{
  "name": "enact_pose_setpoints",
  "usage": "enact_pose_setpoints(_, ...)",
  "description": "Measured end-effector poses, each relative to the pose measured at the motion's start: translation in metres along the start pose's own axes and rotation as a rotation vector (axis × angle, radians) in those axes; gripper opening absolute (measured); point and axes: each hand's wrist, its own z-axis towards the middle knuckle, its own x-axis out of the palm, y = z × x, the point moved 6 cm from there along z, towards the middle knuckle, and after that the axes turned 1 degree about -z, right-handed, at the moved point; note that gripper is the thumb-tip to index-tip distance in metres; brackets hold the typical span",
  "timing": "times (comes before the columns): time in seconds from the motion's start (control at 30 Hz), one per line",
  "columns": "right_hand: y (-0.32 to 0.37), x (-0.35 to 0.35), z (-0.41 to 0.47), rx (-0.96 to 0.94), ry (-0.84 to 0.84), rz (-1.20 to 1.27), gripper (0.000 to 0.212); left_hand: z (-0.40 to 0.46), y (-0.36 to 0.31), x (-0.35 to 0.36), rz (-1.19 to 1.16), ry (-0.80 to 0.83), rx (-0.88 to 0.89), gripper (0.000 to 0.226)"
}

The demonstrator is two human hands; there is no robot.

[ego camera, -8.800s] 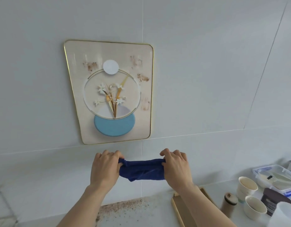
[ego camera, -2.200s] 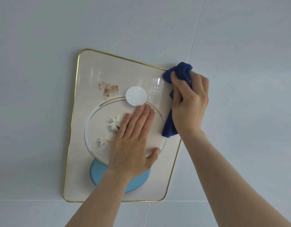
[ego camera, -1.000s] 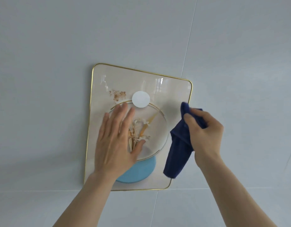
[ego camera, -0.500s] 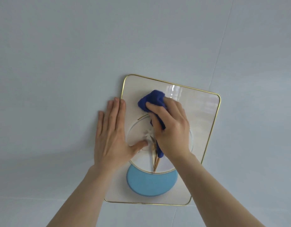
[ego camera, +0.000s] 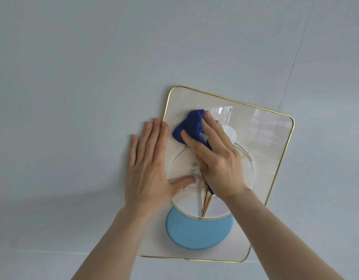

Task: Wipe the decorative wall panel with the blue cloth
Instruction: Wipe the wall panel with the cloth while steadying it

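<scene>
- Panel count: one decorative wall panel (ego camera: pixel 261 142), gold-edged, hung on a pale tiled wall (ego camera: pixel 73 77), sitting tilted in view.
- One blue cloth (ego camera: pixel 189 127), bunched, pressed on the panel's upper left area.
- Two bare hands, both against the wall.
- Right hand (ego camera: pixel 217 160): fingers closed over the cloth, pinning it to the panel; a cloth tail shows under the wrist.
- Left hand (ego camera: pixel 148 166): flat, fingers spread apart, holding nothing; it straddles the panel's left edge, thumb on the panel.
- Panel artwork: one light blue disc (ego camera: pixel 198 231) at the bottom, one gold ring (ego camera: pixel 253 168) above it, one small white circle (ego camera: pixel 231 134), partly covered.
</scene>
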Motion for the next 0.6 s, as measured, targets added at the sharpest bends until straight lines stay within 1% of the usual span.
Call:
enact_pose_setpoints(0.07, -0.001, -0.001, 0.002, 0.051, -0.015, 0.018, 0.058, 0.000, 0.000, 0.000, -0.001, -0.005, 0.003, 0.135)
enact_pose_setpoints(0.17, -0.009, -0.004, 0.017, 0.223, -0.121, 0.059, 0.053, -0.001, 0.000, 0.000, -0.019, -0.013, 0.019, 0.133)
enact_pose_setpoints(0.23, -0.009, -0.004, 0.022, 0.300, -0.190, 0.067, 0.045, -0.001, 0.000, 0.001, -0.016, -0.011, 0.026, 0.132)
enact_pose_setpoints(0.27, -0.007, -0.003, 0.022, 0.330, -0.210, 0.066, 0.044, -0.001, 0.000, 0.001, -0.015, -0.010, 0.026, 0.132)
enact_pose_setpoints(0.37, -0.003, -0.001, 0.013, 0.456, -0.243, 0.073, 0.055, -0.001, -0.001, 0.000, -0.020, -0.018, 0.018, 0.133)
enact_pose_setpoints(0.5, 0.006, 0.003, 0.013, 0.640, -0.361, 0.169, 0.046, -0.002, -0.002, 0.000, -0.023, -0.055, 0.029, 0.123)
enact_pose_setpoints(0.57, 0.012, 0.008, 0.021, 0.651, -0.359, 0.206, 0.047, -0.001, -0.002, 0.001, -0.005, -0.070, 0.043, 0.118)
enact_pose_setpoints(0.6, 0.015, 0.010, 0.025, 0.607, -0.333, 0.206, 0.050, -0.001, -0.002, 0.002, -0.002, -0.075, 0.047, 0.117)
